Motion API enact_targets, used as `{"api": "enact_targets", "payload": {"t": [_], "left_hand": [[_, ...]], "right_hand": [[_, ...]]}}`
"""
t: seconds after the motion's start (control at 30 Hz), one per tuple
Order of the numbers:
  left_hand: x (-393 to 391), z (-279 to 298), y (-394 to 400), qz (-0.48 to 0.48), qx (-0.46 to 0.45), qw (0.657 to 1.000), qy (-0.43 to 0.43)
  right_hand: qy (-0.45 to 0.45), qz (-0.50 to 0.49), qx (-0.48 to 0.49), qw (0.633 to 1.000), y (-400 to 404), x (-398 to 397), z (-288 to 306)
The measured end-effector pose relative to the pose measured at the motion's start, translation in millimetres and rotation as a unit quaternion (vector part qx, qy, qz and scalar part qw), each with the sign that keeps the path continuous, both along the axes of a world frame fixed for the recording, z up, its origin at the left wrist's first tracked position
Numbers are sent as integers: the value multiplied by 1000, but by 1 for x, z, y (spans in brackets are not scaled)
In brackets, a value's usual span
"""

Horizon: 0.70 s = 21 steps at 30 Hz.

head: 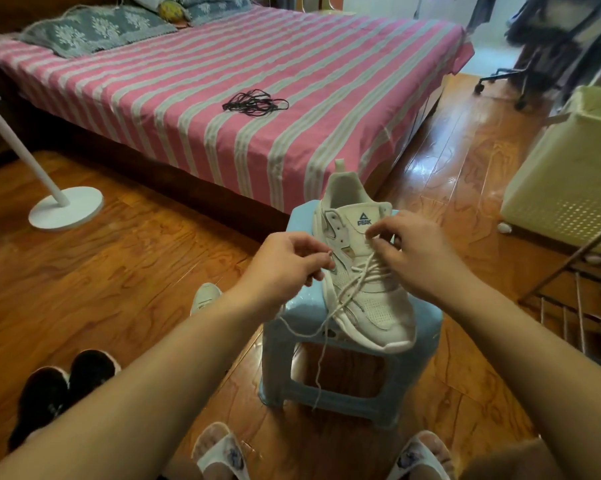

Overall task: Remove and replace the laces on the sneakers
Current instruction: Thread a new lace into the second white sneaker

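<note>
- A white sneaker [361, 268] stands on a blue stool [344, 375]; its tongue reads "PEAK".
- The left hand [285, 265] pinches the white lace [330, 306] beside the eyelets.
- The right hand [410, 254] pinches the lace near the tongue.
- Black laces [256, 103] lie on the striped bed [223, 81].

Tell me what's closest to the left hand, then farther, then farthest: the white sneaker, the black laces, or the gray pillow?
From the left hand:
1. White sneaker, just right of it on the blue stool, touching distance.
2. Black laces, farther ahead on the striped bed.
3. Gray pillow, farthest, at the bed's far left end.
</note>
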<state>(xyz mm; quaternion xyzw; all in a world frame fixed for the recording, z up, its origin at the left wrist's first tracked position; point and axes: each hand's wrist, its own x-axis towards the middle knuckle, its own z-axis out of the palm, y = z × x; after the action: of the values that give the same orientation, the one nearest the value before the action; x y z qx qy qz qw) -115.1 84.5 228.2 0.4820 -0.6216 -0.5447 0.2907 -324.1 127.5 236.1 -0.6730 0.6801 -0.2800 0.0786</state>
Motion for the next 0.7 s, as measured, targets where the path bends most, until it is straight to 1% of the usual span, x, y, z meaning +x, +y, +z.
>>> {"api": "enact_targets", "payload": {"t": [0.13,0.23,0.33,0.43,0.6,0.7], "left_hand": [[-17,-8,-1,48,-102,993,-40],[-24,-12,-8,86,-143,984,-65],[-28,-12,-13,89,-135,985,-63],[-30,-13,-14,82,-121,988,-47],[-35,-13,-13,84,-136,985,-64],[-35,-12,-14,79,-125,988,-45]], "right_hand": [[7,19,-30,999,-2,4,0],[27,17,-64,997,-5,9,-7],[12,1,-77,997,-11,13,-12],[6,-7,-58,998,-17,16,-14],[-33,-16,-28,999,-21,18,-15],[-44,-21,-24,999,-22,21,-16]]}}
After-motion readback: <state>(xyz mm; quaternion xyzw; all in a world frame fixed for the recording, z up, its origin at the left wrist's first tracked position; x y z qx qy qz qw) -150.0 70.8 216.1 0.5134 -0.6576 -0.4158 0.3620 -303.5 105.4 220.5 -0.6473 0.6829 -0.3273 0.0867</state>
